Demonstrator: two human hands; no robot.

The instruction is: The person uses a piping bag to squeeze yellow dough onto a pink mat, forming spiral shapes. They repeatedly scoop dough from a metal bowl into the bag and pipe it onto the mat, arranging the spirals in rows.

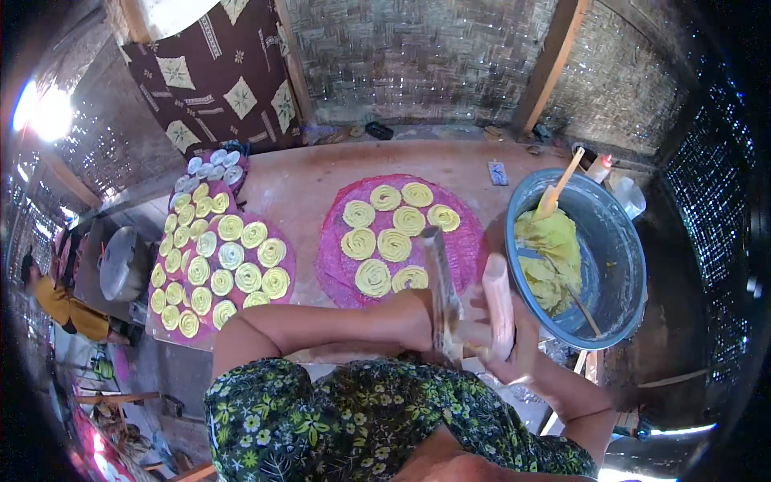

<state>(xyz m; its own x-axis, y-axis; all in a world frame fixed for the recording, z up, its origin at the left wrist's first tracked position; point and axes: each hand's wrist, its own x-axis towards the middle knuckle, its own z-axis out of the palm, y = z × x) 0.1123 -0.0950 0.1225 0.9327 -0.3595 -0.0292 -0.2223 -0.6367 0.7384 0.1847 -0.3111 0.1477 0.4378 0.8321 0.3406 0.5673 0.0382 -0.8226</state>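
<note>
Close to my body, my left hand (415, 319) is closed on an upright squared wooden bar (440, 289); most of its fingers are hidden behind the wood. My right hand (520, 341) wraps round a thick, pale wooden cylinder (499, 305) smeared with dough. The two wooden pieces stand side by side, and their lower ends are blurred where they meet. Beyond them lies a round pink mesh sheet (341, 269) with several yellow dough spirals (393, 244). To the right, a big blue-grey basin (618, 277) holds yellow-green dough (554, 249).
A wooden spatula (562, 183) and a thin stick (580, 309) rest in the basin. More spirals (230, 227) cover pink sheets at left, near pale spirals (215, 172). A small packet (498, 173), bottle (600, 167) and clear cup (629, 197) sit around the basin. A metal pot (124, 265) stands far left.
</note>
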